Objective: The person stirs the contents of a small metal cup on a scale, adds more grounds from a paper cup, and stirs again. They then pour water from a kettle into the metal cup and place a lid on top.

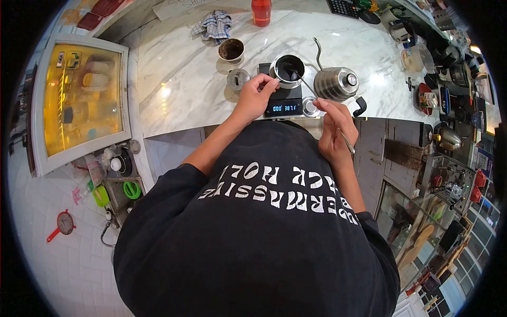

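While your left hand [257, 95] is pinching the handle side of the steel cup [288, 85] between thumb and forefinger, its other fingers curling together below, your right hand [338, 129] is gripping a slim metal utensil [308, 86] between thumb and fingers, the forefinger lying along the shaft. The utensil is slanting from your right palm over the cup's rim, and its lower end is disappearing into the dark liquid [287, 67]. The cup itself is sitting on the black scale [285, 94], whose lit display is showing blue digits nearest you. To the right of the cup, the steel kettle [328, 85] is standing near, its thin spout curving away from you and its black handle pointing back toward the counter's edge. On your left, a round clear piece [238, 80] is lying just beside your hand, and beyond it a pale cup [232, 62] is holding dark brown residue. Farther back on the marbled counter [179, 84], a checked cloth [214, 25] is lying crumpled and a red bottle [261, 13] is standing.
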A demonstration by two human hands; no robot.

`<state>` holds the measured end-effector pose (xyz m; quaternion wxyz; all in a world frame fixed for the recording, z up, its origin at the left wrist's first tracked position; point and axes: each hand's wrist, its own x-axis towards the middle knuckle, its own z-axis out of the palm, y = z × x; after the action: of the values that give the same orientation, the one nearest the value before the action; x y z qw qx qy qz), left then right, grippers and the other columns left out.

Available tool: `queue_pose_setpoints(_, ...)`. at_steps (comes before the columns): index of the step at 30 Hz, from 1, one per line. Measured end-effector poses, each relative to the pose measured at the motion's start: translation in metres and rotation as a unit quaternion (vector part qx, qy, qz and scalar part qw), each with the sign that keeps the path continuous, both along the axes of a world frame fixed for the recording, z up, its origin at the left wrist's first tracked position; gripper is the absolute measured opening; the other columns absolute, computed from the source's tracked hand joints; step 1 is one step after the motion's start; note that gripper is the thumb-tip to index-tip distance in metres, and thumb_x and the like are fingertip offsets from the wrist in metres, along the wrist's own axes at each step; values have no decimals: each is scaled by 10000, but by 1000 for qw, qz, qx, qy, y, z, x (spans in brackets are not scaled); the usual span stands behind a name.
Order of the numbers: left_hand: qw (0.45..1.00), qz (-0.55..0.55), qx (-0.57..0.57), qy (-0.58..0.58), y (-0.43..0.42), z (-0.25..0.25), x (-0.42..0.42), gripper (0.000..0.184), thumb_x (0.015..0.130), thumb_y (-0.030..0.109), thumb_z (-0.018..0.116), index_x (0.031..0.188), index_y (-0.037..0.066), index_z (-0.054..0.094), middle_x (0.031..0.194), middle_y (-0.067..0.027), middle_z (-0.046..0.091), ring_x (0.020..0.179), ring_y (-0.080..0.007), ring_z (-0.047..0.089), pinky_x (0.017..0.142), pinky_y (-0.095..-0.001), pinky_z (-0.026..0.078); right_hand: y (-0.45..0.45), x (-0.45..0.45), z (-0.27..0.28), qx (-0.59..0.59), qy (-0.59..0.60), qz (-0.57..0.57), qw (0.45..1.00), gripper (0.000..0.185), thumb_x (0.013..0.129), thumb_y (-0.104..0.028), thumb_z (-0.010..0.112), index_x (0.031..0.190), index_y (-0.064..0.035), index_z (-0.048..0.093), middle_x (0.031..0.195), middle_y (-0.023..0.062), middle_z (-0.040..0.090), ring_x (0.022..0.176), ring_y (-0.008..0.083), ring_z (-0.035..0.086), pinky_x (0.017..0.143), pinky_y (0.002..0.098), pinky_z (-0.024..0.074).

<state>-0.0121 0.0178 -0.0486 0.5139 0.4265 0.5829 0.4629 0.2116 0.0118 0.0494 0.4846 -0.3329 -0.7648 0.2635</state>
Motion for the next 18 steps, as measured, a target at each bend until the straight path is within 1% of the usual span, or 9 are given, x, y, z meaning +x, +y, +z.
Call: queue_pose_setpoints(18,1000,-4,-3,-3,0,0,-2,236,1042,213,585,1032,-11,660,984,-60,710,933,-120,621,879,-282,496,1,-2,1,3,4,-5,1000,281,913,118,616,1162,-4,661,1026,210,712,894,303,714,780,321,552)
